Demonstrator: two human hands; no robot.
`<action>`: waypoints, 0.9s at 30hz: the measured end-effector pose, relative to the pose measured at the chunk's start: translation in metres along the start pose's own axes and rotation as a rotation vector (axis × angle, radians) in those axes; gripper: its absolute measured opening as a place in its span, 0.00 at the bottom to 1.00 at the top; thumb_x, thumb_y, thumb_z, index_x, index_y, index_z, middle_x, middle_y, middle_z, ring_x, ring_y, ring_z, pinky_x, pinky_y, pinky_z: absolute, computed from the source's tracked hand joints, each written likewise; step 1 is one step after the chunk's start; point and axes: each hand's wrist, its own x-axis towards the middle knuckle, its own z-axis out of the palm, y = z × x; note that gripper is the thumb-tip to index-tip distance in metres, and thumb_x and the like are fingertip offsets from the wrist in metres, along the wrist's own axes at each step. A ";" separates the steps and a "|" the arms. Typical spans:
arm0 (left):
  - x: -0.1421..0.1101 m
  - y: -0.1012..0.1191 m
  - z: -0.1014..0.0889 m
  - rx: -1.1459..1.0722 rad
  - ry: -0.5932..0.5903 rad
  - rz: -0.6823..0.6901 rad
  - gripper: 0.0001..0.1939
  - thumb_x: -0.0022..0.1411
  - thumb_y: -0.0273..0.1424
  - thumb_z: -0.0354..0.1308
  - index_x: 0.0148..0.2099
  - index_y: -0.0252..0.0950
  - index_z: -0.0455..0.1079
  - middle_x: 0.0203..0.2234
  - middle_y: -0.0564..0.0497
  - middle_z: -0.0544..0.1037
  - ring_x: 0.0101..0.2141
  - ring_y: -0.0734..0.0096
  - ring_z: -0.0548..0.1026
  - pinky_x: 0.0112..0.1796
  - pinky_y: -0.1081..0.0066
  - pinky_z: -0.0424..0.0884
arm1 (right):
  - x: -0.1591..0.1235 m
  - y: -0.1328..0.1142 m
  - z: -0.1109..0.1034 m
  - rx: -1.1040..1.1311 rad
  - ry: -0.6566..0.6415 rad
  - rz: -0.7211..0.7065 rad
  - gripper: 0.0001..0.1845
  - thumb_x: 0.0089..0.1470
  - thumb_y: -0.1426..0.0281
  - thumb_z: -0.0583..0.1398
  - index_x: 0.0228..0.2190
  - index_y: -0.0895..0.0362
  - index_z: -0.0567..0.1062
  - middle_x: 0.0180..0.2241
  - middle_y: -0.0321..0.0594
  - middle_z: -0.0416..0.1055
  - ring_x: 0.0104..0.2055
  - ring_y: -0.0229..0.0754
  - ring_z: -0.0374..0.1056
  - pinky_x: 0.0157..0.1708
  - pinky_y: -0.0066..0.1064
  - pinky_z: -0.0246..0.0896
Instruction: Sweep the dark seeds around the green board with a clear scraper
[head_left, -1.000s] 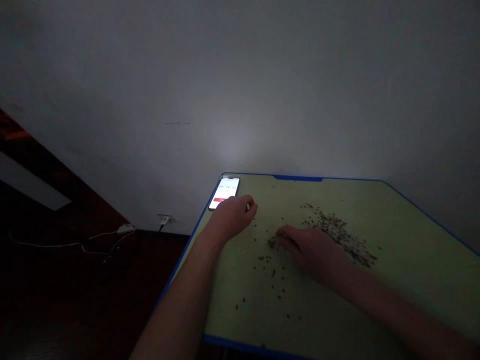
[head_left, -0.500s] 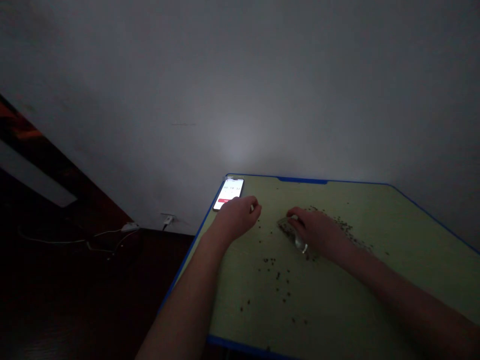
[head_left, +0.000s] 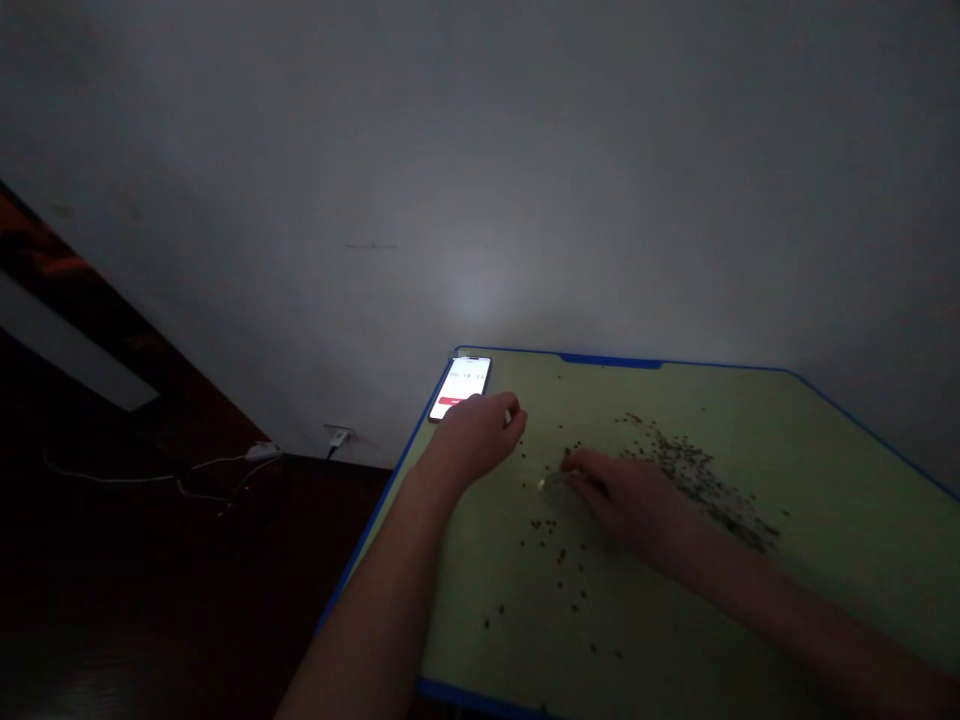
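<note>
My right hand (head_left: 626, 495) is closed around a small clear container (head_left: 553, 484), which glints at its left end just above the table. Its exact kind is hard to make out in the dim light. Many small dark seed-like bits (head_left: 694, 470) lie heaped beyond and to the right of that hand. My left hand (head_left: 487, 430) is curled with its fingertips together beside the lit phone (head_left: 460, 385); whatever it may hold is hidden.
The pale green table (head_left: 487, 540) has a blue edge and stands against a grey wall (head_left: 600, 200). Loose dark bits (head_left: 562, 555) are scattered over its near half. White cables (head_left: 217, 465) and a plug (head_left: 337, 438) are at the lower left.
My right hand has moved slightly nearer me, and the clear container has turned so its shiny end points left. More of the dark heap shows. My left hand stays nearly still.
</note>
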 end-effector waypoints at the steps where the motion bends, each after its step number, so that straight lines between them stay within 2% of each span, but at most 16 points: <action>1: 0.000 0.000 0.000 0.003 -0.004 -0.001 0.16 0.62 0.39 0.44 0.37 0.38 0.70 0.28 0.48 0.77 0.29 0.69 0.72 0.29 0.71 0.62 | 0.006 -0.001 0.003 -0.005 0.015 0.002 0.12 0.57 0.68 0.50 0.38 0.53 0.73 0.29 0.40 0.76 0.29 0.41 0.72 0.26 0.29 0.57; 4: 0.000 0.000 0.001 0.011 -0.012 -0.002 0.16 0.62 0.39 0.44 0.37 0.37 0.70 0.28 0.48 0.77 0.29 0.69 0.72 0.29 0.71 0.62 | 0.023 0.001 0.007 -0.005 0.060 0.009 0.12 0.57 0.67 0.50 0.38 0.53 0.72 0.27 0.40 0.76 0.29 0.42 0.72 0.26 0.29 0.57; 7: 0.000 0.001 0.000 0.003 -0.022 -0.019 0.17 0.62 0.40 0.44 0.38 0.37 0.70 0.28 0.48 0.77 0.28 0.70 0.72 0.28 0.72 0.62 | 0.034 0.014 0.006 -0.048 0.090 0.036 0.12 0.57 0.68 0.51 0.38 0.54 0.72 0.27 0.41 0.77 0.30 0.43 0.72 0.28 0.30 0.58; 12: -0.001 0.001 -0.002 -0.006 -0.010 -0.022 0.16 0.62 0.40 0.44 0.37 0.38 0.70 0.28 0.48 0.77 0.28 0.70 0.72 0.27 0.71 0.61 | 0.035 0.040 -0.005 -0.123 0.114 0.103 0.12 0.56 0.66 0.51 0.38 0.54 0.72 0.28 0.42 0.77 0.30 0.44 0.72 0.28 0.32 0.58; 17: -0.001 0.000 -0.003 0.001 -0.012 -0.020 0.17 0.62 0.40 0.44 0.38 0.37 0.70 0.28 0.48 0.77 0.27 0.71 0.71 0.28 0.71 0.62 | 0.036 0.055 -0.014 -0.104 0.114 0.155 0.12 0.56 0.66 0.51 0.38 0.55 0.72 0.28 0.42 0.77 0.30 0.45 0.72 0.29 0.32 0.59; 22: -0.001 -0.001 -0.002 -0.012 -0.015 -0.028 0.16 0.62 0.40 0.44 0.38 0.37 0.70 0.28 0.48 0.77 0.27 0.71 0.72 0.29 0.71 0.63 | 0.059 0.064 -0.010 -0.090 0.139 0.131 0.12 0.56 0.67 0.53 0.38 0.56 0.73 0.29 0.43 0.76 0.32 0.45 0.71 0.31 0.33 0.59; 27: 0.000 -0.002 -0.002 -0.013 -0.017 -0.042 0.16 0.62 0.40 0.45 0.37 0.38 0.70 0.28 0.48 0.77 0.27 0.70 0.72 0.30 0.70 0.64 | 0.087 0.067 -0.005 -0.062 0.107 0.060 0.11 0.55 0.69 0.53 0.35 0.57 0.74 0.32 0.44 0.76 0.34 0.43 0.70 0.33 0.31 0.59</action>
